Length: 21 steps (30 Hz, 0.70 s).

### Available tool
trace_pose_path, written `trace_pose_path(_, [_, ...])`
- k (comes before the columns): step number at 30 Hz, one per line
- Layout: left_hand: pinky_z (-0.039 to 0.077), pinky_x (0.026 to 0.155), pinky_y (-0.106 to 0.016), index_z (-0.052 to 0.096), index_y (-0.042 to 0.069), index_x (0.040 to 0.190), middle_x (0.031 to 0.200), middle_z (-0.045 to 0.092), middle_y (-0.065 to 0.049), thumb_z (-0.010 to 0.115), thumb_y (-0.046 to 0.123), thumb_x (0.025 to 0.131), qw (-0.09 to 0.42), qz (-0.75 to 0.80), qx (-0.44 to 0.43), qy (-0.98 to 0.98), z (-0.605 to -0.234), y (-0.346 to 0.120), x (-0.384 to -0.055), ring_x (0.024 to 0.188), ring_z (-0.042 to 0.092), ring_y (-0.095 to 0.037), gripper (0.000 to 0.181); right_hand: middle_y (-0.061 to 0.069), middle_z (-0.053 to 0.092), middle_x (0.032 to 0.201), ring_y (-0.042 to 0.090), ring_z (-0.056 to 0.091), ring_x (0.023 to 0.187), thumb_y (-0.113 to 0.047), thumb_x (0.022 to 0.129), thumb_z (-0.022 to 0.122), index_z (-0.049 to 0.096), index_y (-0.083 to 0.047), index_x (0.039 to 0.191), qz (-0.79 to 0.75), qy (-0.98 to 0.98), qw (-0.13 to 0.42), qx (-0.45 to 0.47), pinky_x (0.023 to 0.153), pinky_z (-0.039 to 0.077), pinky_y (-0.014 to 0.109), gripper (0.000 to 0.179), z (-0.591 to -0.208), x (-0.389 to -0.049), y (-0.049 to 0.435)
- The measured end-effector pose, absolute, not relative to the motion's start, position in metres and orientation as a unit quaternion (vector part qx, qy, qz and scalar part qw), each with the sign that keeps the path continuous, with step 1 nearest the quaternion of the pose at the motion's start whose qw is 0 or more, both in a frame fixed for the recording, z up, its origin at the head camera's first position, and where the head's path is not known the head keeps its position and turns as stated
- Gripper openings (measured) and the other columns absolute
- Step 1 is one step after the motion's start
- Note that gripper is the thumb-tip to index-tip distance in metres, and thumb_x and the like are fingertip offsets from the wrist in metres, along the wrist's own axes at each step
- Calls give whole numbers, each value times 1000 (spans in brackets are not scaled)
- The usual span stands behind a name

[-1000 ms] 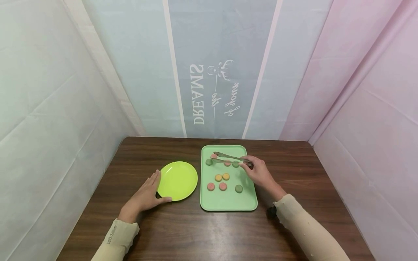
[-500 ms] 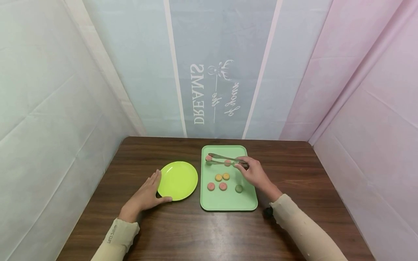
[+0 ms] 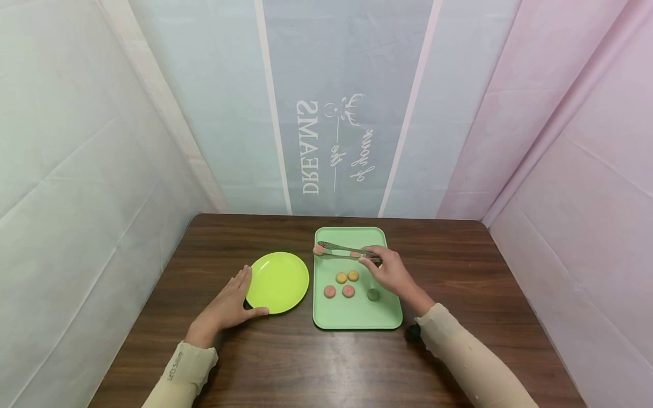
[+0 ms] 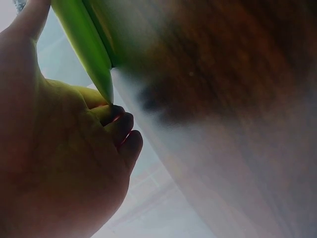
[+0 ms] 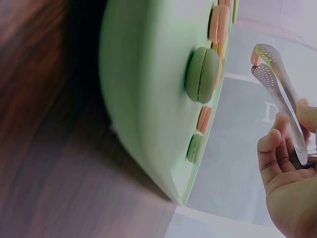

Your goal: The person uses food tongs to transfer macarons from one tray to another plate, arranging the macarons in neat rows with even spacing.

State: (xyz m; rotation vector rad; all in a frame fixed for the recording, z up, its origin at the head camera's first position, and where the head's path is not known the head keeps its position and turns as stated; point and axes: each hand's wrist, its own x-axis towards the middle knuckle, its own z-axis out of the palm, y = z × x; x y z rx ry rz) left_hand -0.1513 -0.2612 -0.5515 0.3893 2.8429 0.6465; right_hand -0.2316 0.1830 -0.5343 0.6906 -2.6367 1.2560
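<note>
My right hand (image 3: 390, 275) holds metal tongs (image 3: 348, 248) above the pale green tray (image 3: 357, 316). Between the perforated tips is a pink macaron (image 3: 318, 250), held off the tray near its left edge; the right wrist view shows this macaron (image 5: 255, 58) too. Still on the tray are two yellow macarons (image 3: 347, 277), two pink macarons (image 3: 339, 291) and a green macaron (image 3: 373, 294). Tongs and hand partly cover others at the back. My left hand (image 3: 227, 306) rests against the rim of the lime-green plate (image 3: 278, 283), thumb in front, fingers extended along its left side.
Plate and tray stand side by side on a dark wooden table (image 3: 326, 368), a narrow strip of wood between them. A printed cloth backdrop (image 3: 347, 56) rises behind the table, with pale cloth on both sides.
My right hand has moved left with the tongs, carrying the pink macaron from the tray's back part to its left edge. The left hand and plate have stayed put.
</note>
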Motion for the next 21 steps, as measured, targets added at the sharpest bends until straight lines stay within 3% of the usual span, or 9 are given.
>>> trace_pose_path(8, [17, 132, -63, 9, -10, 168, 176, 9, -30, 74, 73, 89, 102, 222, 133, 960, -553, -262, -152, 163, 14, -46, 132, 10, 76, 115, 19, 76, 93, -26, 105, 73, 74, -8, 133, 420, -873, 68, 238, 71, 61, 36, 33, -534, -231, 176])
trace_pose_path(21, [16, 133, -62, 9, -9, 169, 177, 8, -29, 74, 73, 89, 100, 220, 131, 961, -556, -262, -152, 164, 14, -44, 131, 3, 77, 110, 13, 73, 91, -25, 104, 76, 75, -10, 129, 432, -863, 67, 254, 72, 61, 32, 29, -534, -229, 162])
